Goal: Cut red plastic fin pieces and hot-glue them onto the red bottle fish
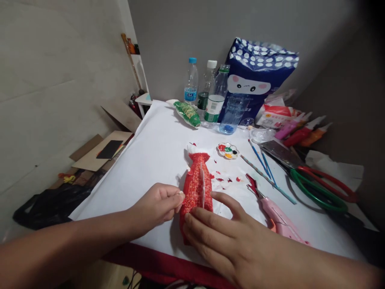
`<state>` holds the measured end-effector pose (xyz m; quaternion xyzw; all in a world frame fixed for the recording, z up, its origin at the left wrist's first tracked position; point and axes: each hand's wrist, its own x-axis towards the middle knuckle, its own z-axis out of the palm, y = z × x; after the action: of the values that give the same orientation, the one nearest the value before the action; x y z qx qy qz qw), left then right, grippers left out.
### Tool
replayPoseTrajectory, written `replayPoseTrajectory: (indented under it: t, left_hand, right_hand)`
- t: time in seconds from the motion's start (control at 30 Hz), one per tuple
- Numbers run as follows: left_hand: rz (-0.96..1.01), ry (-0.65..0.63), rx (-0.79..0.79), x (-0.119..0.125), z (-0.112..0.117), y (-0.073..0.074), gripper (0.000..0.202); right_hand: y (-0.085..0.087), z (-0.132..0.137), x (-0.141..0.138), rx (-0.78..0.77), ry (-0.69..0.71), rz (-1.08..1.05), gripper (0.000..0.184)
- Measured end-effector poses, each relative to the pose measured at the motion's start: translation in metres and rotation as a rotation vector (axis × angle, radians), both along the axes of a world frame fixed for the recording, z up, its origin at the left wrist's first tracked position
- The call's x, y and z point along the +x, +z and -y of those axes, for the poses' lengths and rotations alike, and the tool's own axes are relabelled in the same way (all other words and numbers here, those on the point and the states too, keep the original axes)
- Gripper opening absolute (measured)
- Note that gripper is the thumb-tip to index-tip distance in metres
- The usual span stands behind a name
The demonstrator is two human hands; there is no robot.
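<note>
A red patterned cloth-wrapped bottle lies on white paper in front of me, its white neck pointing away. My left hand pinches the cloth's left edge with curled fingers. My right hand lies over the lower right part of the red cloth, fingers stretched and pressing on it. A narrow white strip runs down the cloth's middle.
A paint palette, brushes, a pink glue gun, red and green scissors lie to the right. Several bottles and a blue dotted bag stand at the back. Cardboard and a black bag lie left.
</note>
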<state>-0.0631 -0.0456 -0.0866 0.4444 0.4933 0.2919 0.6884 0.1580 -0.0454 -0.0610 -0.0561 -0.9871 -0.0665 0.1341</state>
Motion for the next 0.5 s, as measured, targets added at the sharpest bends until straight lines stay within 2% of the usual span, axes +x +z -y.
replayPoseTrajectory:
  t: [0.5]
  left_hand:
    - [0.012,-0.012,-0.024,0.0036,-0.0023,0.0018,0.036]
  right_hand:
    - [0.0083,-0.0013,-0.0005,0.059,-0.02,0.069,0.04]
